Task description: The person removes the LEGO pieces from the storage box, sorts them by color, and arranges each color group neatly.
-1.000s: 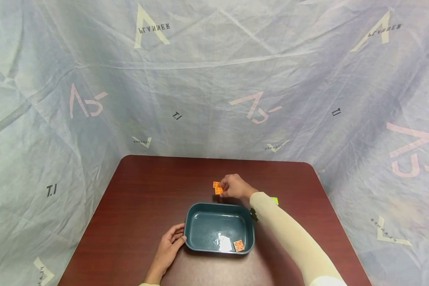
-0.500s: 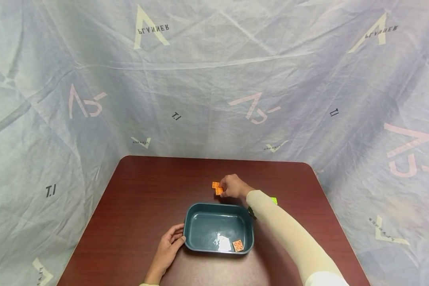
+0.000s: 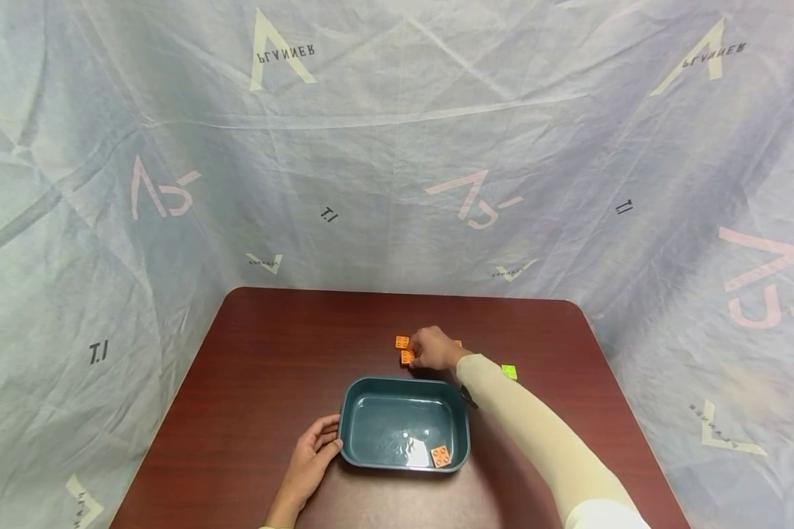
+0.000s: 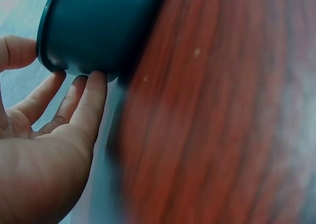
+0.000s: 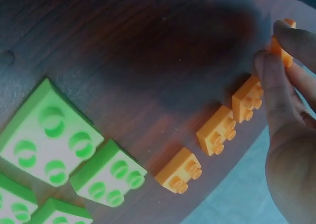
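Observation:
My right hand (image 3: 433,348) pinches an orange toy building brick (image 3: 406,357) between thumb and fingers, just beyond the far rim of a dark teal tray (image 3: 342,397). In the right wrist view that held brick (image 5: 282,56) is partly covered by the fingers. Another orange brick (image 3: 402,342) lies close behind it on the table. A single orange brick (image 3: 440,456) sits in the tray's near right corner. My left hand (image 3: 314,455) rests its fingertips against the tray's left end. In the left wrist view, extended fingers (image 4: 89,105) touch the outer wall, with the thumb near the rim.
In the right wrist view, several orange bricks (image 5: 217,131) stand in a row beside several green bricks (image 5: 52,135). From above, one green brick (image 3: 509,372) shows past the right sleeve (image 3: 529,433). The brown table (image 3: 271,353) meets hanging sheeting (image 3: 384,184) at the back.
The right hand and its brick have shifted slightly toward the tray, away from the orange brick behind. More of the green brick and a bit of orange beyond the wrist now show. The left hand stays put.

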The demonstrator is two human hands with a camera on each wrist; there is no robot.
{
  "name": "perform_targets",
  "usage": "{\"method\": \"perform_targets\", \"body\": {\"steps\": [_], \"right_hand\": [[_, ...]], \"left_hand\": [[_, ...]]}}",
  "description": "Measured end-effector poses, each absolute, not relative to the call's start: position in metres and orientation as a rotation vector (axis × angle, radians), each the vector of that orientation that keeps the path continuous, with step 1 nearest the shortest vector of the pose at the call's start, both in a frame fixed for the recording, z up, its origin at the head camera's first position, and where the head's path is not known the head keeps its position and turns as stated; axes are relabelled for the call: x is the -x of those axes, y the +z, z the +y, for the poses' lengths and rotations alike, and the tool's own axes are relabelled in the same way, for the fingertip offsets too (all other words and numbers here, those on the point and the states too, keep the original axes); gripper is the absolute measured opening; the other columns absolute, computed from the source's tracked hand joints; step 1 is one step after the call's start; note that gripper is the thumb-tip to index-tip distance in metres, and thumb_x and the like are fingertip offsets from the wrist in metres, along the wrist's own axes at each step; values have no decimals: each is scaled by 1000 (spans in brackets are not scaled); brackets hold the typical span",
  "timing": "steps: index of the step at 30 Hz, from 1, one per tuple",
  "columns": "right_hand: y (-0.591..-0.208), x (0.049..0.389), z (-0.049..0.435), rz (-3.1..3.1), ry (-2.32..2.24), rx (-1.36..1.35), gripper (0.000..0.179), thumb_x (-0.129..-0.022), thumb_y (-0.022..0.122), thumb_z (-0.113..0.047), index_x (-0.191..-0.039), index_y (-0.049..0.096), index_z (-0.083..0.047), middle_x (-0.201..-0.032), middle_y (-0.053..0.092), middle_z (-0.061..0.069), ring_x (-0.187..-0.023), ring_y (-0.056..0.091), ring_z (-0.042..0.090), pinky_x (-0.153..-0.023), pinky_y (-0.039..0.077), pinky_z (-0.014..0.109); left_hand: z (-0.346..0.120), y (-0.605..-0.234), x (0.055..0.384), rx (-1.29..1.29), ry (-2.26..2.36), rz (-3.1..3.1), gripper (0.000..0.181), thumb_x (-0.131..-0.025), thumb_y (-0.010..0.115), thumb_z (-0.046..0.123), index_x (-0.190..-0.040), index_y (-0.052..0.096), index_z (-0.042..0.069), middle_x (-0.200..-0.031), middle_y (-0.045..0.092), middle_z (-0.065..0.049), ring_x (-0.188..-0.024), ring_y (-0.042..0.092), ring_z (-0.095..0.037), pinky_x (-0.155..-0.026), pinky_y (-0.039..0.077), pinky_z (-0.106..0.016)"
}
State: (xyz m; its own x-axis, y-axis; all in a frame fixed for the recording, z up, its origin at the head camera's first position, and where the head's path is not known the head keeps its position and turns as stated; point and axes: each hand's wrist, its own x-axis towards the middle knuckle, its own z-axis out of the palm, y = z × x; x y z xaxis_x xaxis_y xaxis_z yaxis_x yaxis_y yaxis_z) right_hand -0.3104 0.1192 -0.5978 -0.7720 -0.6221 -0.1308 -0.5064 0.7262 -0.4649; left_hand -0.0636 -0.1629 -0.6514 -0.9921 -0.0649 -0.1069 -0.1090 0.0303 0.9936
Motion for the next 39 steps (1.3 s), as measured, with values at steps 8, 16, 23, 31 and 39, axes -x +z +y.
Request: {"method": "perform_targets", "body": {"steps": [8,16,23,31,39], "right_hand": [[-607,305,117,2632,-657,821,29,-88,89,-22,-113,80,-10,-102,76,1,-86,69,10,-85,62,36],[-612,307,115,2643,-642,846,25,-88,88,-23,-109,82,-12,-98,77,-2,-83,67,10,-84,62,35],[-616,308,116,2662,-584,876,24,-88,89,-25,-108,83,-13,-95,76,-4,-82,65,9,-83,62,33],[-616,306,114,2654,-604,857,23,-89,88,-26,-108,82,-14,-99,76,-3,-84,66,10,-84,62,34],[-617,307,115,2663,-611,893,24,-88,88,-28,-107,82,-15,-96,77,-4,-82,66,8,-81,61,32]], "left_hand": [[-164,-651,62,180,2165,2214,43,-95,71,0,-137,65,6,-130,68,-20,-115,66,-28,-91,54,-20],[-165,-651,62,195,2154,2224,42,-95,71,1,-137,66,6,-130,69,-19,-114,67,-27,-91,54,-21],[-165,-651,61,181,2152,2228,43,-95,70,1,-138,65,6,-130,68,-19,-114,67,-28,-91,54,-21],[-166,-652,61,159,2160,2243,43,-95,70,0,-138,65,6,-128,69,-19,-113,68,-28,-90,54,-21],[-167,-653,61,156,2160,2256,44,-94,70,-1,-138,65,5,-128,69,-19,-113,68,-29,-91,54,-21]]}}
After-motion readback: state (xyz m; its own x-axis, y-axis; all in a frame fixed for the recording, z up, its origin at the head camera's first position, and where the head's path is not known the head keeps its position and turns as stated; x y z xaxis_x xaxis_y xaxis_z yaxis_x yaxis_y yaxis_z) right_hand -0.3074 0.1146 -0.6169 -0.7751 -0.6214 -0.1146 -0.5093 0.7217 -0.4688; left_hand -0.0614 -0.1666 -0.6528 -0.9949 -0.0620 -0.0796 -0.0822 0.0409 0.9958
